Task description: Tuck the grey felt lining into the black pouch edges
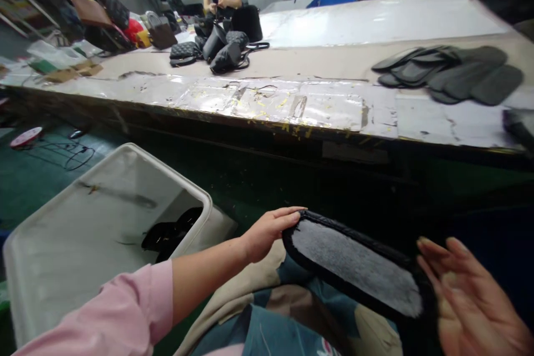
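At 8 o'clock a white bin (104, 222) holds black items (169, 236), at 11 black bags (225, 47) sit on the long table (317, 61), and at 6 the left hand (267, 233) grips the left end of an oval, black-edged piece (359, 267), fingers (287, 219) over its edge. That piece, at 5 o'clock above the lap (292, 306), looks part-made: edging (329, 278) already surrounds its grey fuzzy panel (354, 264) where visible, but what work is left cannot be told. Flat dark-grey pieces (467, 75) lie overlapping at 2 o'clock, and at 4 the right hand (471, 300), half open, stands by the piece's right end, contact unclear.
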Demonstrator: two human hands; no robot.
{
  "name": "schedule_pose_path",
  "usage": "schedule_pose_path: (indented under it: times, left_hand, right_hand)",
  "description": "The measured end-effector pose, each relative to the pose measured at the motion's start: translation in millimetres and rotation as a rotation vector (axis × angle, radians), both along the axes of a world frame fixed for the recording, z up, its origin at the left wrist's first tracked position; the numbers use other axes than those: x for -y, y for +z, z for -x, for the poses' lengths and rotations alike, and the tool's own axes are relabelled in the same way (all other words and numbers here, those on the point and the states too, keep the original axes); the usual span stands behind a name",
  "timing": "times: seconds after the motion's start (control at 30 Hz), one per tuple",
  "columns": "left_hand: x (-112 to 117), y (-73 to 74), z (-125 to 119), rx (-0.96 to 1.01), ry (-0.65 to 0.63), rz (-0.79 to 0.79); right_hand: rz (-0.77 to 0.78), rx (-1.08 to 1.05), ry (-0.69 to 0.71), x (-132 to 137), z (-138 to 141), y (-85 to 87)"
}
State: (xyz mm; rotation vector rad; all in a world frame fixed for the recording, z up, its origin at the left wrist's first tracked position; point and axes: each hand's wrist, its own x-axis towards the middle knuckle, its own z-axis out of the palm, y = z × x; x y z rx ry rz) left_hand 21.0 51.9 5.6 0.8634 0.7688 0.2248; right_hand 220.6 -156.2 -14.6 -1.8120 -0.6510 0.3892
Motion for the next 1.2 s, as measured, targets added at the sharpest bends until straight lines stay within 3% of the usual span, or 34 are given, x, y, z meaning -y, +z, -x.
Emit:
schedule_pose_path:
  times: [0.1,0.23,0.4,0.57,0.73,0.87,0.93,1.03,1.1,1.2]
  left_hand:
    - [8,2.9,-3,-0.052,0.026,-0.059]
    - [11,5.8,-6,-0.071,0.040,-0.123]
    - [8,16.1,-11,-0.084,0.017,-0.067]
    - [1,14.9,-17,-0.087,0.007,0.046]
    - [6,4.3,-22,-0.127,0.036,-0.031]
    - [7,1.7,-22,-0.075,0.063,-0.096]
    - [4,4.2,-20,-0.071,0.039,-0.106]
    - [2,9.6,-16,-0.095,-0.049,-0.092]
    - [1,10.9,-16,-0.088,-0.080,-0.088]
    - [3,9.1,-18,-0.080,-0.063,-0.068]
  right_hand:
    - [-0.070,-0.575,-0.150,5,-1,1.8]
    - [-0.091,-0.869,-0.116,1,8,3.8]
    - [-0.150,-0.858,-0.007,-5,9,7.3]
    - [0.024,-0.879,0.133,-12,-3,17.4]
    - [0.161,-0.683,0.240,-11,-7,19.5]
    - [0.212,-0.479,0.174,-12,-8,11.5]
    - [0.179,-0.520,0.160,-12,-7,9.2]
    - [-0.067,-0.745,0.216,-8,-5,7.4]
    - [-0.206,-0.786,0.205,-1,-3,3.5]
    - [-0.195,-0.734,0.180,9,2,-4.3]
